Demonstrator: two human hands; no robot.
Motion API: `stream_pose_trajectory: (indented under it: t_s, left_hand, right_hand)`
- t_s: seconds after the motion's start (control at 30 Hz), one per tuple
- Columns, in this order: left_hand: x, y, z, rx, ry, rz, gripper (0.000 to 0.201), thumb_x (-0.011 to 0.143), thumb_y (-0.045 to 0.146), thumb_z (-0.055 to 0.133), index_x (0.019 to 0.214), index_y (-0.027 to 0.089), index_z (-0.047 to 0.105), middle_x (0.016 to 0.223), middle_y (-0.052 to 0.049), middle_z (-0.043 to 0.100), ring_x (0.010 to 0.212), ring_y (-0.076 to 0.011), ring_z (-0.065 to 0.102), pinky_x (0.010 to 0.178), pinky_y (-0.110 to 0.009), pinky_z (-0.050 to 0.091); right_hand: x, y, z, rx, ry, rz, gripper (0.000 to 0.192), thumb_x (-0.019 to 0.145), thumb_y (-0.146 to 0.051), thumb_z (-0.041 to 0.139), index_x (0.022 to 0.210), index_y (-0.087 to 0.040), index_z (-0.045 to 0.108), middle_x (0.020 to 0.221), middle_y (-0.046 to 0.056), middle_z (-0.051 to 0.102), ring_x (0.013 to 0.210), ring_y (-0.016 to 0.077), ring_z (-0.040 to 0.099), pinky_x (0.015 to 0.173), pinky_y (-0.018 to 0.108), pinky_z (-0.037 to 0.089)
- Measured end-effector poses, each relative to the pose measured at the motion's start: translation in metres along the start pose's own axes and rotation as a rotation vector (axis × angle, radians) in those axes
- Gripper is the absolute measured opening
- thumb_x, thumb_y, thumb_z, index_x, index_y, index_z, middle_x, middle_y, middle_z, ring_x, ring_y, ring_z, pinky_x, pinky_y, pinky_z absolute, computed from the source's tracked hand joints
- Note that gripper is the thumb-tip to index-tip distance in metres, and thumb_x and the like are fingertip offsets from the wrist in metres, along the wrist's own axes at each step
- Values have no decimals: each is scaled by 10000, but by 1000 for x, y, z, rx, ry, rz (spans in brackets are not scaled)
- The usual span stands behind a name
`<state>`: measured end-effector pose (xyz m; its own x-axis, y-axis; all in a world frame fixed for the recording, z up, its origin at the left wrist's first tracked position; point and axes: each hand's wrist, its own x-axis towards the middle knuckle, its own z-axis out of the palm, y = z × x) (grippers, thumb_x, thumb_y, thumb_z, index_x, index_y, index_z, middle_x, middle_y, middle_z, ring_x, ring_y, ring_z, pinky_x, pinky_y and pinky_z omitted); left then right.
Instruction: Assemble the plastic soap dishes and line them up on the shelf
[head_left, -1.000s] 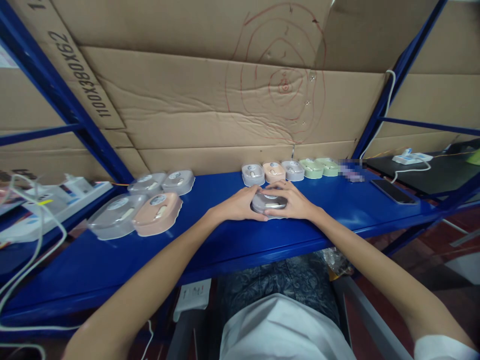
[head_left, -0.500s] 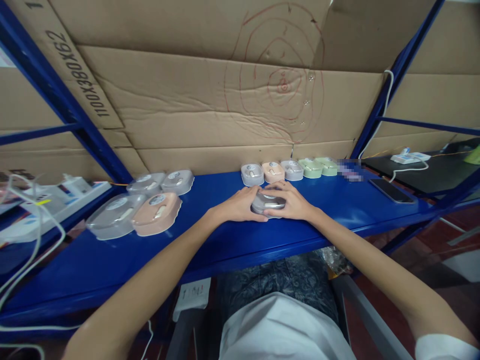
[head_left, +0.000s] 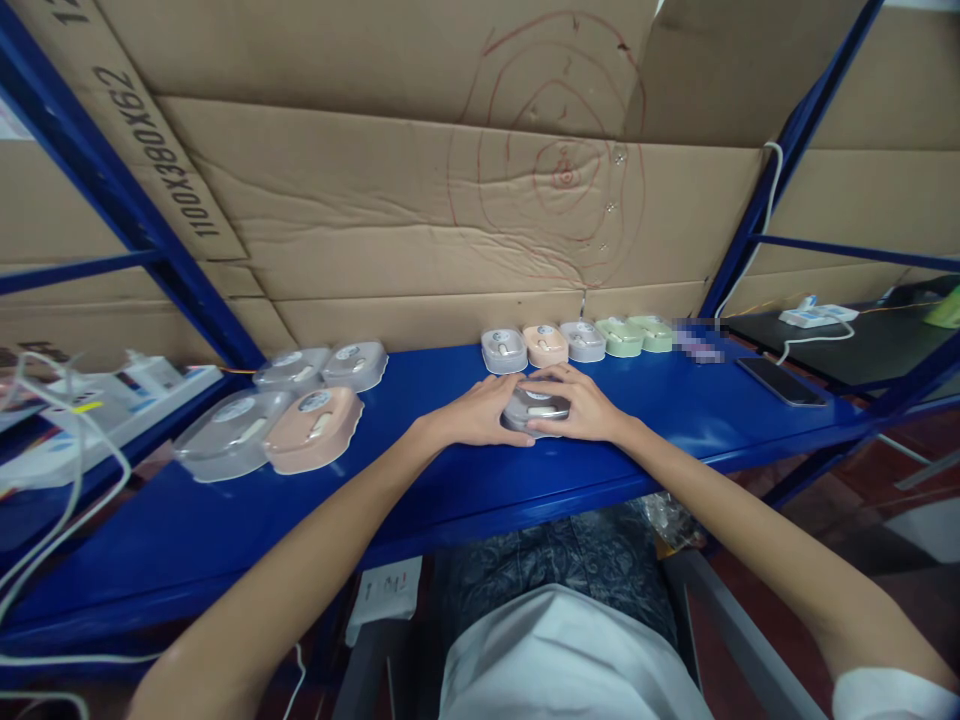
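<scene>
**Both hands cupped round one grey case at the middle of the shelf**

Here we are at the blue shelf (head_left: 225,530), and both hands meet at its middle. The left hand (head_left: 472,418) comes in from 8 o'clock, the right hand (head_left: 589,410) from 4 o'clock, and between them sits a small grey case (head_left: 536,408), resting on the shelf. Fingers curl round its two ends, thumbs close along the near edge: a two-sided clasp, likely to keep the case from sliding on the smooth metal. Whether the lid is shut I cannot tell; the hands cover most of it.

Just beyond, at 12 o'clock, a tidy row of cases (head_left: 577,340) runs along the cardboard wall (head_left: 375,220): white, peach, grey, then two green, touching side by side. The neat line looks like sorting, as a judgement.

Off at 9 o'clock, a looser cluster of cases (head_left: 285,415), clear ones and a peach one, lies well apart. At 2 o'clock a phone (head_left: 782,381) lies flat, away from the hands.
</scene>
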<state>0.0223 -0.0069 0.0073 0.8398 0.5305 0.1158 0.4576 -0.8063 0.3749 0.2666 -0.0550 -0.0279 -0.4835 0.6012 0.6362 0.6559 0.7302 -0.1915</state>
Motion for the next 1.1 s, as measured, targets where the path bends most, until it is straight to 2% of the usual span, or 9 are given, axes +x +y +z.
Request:
stream_pose_trajectory:
  t_s: [0.13, 0.23, 0.47, 0.57, 0.7, 0.77, 0.87, 1.0, 1.1]
  left_hand:
    - [1, -5, 2, -41, 35, 65, 985, 792, 633, 853, 1601, 256, 438, 1599, -170, 551, 1460, -443, 522, 1192, -592, 416]
    - [2, -11, 5, -30, 47, 87, 1034, 804, 655, 843, 1643, 255, 389, 1638, -180, 518, 1496, -454, 494, 1213, -607, 396]
    - [-1, -14, 2, -27, 49, 172, 1135, 836, 684, 808, 1710, 234, 240, 1751, -210, 361, 1605, -451, 367, 1279, -600, 342]
    - [-4, -7, -4, -31, 34, 195, 1031, 881, 598, 802, 1680, 226, 267, 1742, -198, 360, 1614, -396, 365, 1303, -543, 338]
    - [-8, 3, -12, -34, -7, 216, 780, 919, 448, 771, 1571, 241, 395, 1656, -147, 469, 1558, -349, 441, 1282, -491, 371]
    - [-10, 8, -19, -30, -37, 198, 715, 909, 403, 766, 1526, 251, 438, 1622, -126, 509, 1516, -341, 484, 1256, -478, 395]
    - [-18, 12, -36, -21, -129, 131, 756, 848, 401, 807, 1512, 280, 466, 1578, -92, 561, 1424, -333, 565, 1177, -435, 459]
    - [-32, 10, -61, 19, -258, -43, 748, 803, 421, 806, 1484, 320, 515, 1257, -38, 734, 1113, -284, 715, 925, -349, 548]
    - [-40, 5, -71, 93, -248, -154, 743, 767, 451, 821, 1451, 337, 552, 1125, -12, 754, 1030, -264, 728, 870, -318, 536]
  right_hand:
    - [1, -2, -2, 85, 27, 32, 456, 1038, -551, 656, 1388, -276, 751, 1367, 112, 744, 1279, 299, 690, 1124, 509, 533]
    - [0, 0, -1, 180, 49, 89, 429, 1067, -546, 613, 1374, -278, 747, 1346, 93, 764, 1291, 291, 687, 1141, 501, 517]
    - [0, 10, 4, 471, 91, 373, 551, 1070, -698, 494, 1245, -271, 794, 1272, 66, 810, 1246, 296, 722, 1126, 464, 516]
    - [2, 13, 5, 542, 92, 431, 601, 1031, -763, 510, 1203, -267, 804, 1270, 55, 812, 1271, 309, 704, 1162, 469, 486]
    - [3, 22, 9, 688, 118, 541, 660, 960, -839, 555, 1103, -248, 811, 1237, 68, 813, 1283, 320, 696, 1227, 497, 431]
    - [3, 28, 13, 795, 151, 615, 683, 936, -860, 571, 1068, -232, 807, 1204, 89, 814, 1255, 319, 712, 1237, 504, 428]
    - [4, 34, 18, 901, 214, 707, 714, 929, -881, 556, 1027, -214, 793, 1128, 116, 816, 1153, 306, 744, 1169, 502, 496]
    - [4, 37, 21, 926, 253, 744, 727, 898, -895, 585, 1013, -204, 777, 1049, 124, 806, 964, 270, 748, 988, 462, 592]
    - [4, 37, 21, 932, 261, 729, 735, 874, -905, 607, 998, -201, 776, 1046, 126, 799, 926, 253, 737, 934, 431, 601]
